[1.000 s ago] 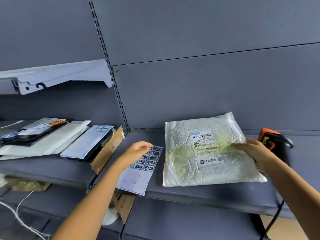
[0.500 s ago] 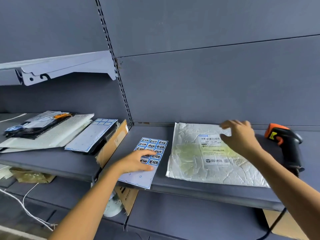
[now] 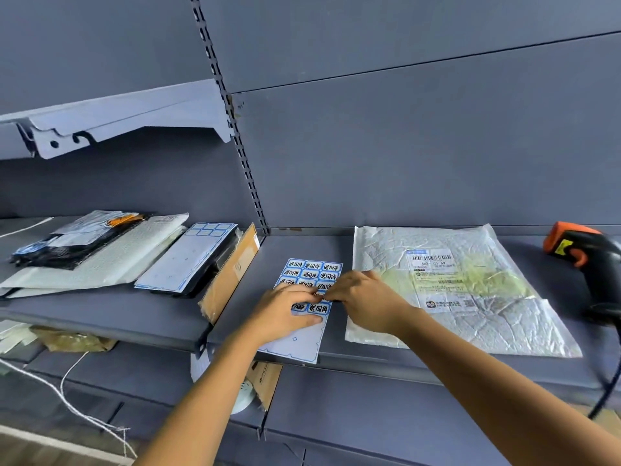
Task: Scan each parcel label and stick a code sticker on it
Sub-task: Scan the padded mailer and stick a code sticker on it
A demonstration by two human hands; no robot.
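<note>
Head view: left hand [image 3: 285, 314] flattening sticker sheet [image 3: 297, 344], right hand [image 3: 366, 304] pinching code sticker [image 3: 319, 293]; I'm reckoning peeling, next sticking onto parcel [image 3: 487, 317] beside sheet.

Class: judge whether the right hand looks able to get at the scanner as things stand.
Probably yes: the scanner lies uncovered right of the flat parcel, which the right hand would only cross.

Beyond the sticker sheet [image 3: 311, 274], bare shelf [image 3: 285, 245] runs open to the back panel [image 3: 403, 156]. Left of the sheet, a free strip ends at a tilted cardboard flap [image 3: 232, 274]. Just right of it the parcel [image 3: 487, 314] lies flat and low; the scanner [image 3: 586, 260] stands up well beyond that. On the sheet's near half the left hand [image 3: 284, 314] presses flat and the right hand [image 3: 366, 301] pinches at it.
</note>
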